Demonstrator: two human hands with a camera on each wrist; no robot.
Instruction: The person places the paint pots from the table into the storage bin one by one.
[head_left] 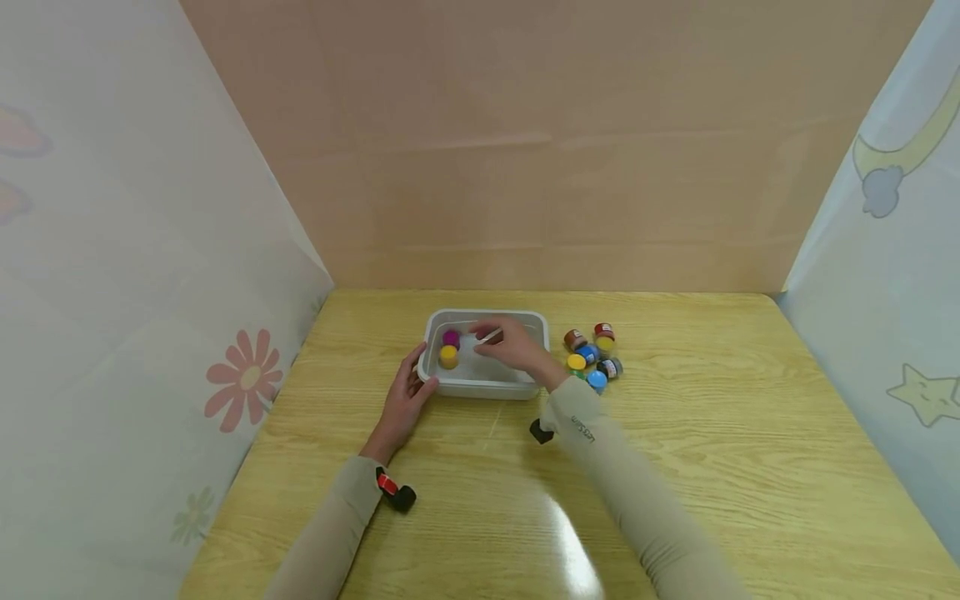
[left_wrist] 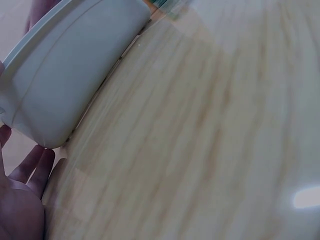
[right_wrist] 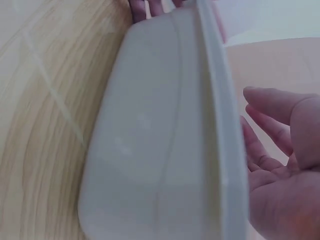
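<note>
A white plastic tub [head_left: 487,389] stands on the table with a purple-topped jar [head_left: 451,339] and a yellow-orange jar [head_left: 448,357] at its left end. My left hand [head_left: 402,406] holds the tub's near left corner, thumb at the near rim and fingers along the left side. In the left wrist view, some of its fingers touch the tub's lower edge. Over the tub's inside, right of the two jars, is my right hand [head_left: 513,343]. Its thumb and fingers stand apart in the right wrist view, with nothing seen between them; the tub's rim partly hides them.
Right of the tub lies a group of small paint jars, among them a red jar [head_left: 603,331], a brown jar [head_left: 575,339], a black jar [head_left: 610,367] and a light blue jar [head_left: 597,381]. Patterned sheets flank the wooden table [head_left: 712,417]; a plain brownish sheet hangs behind.
</note>
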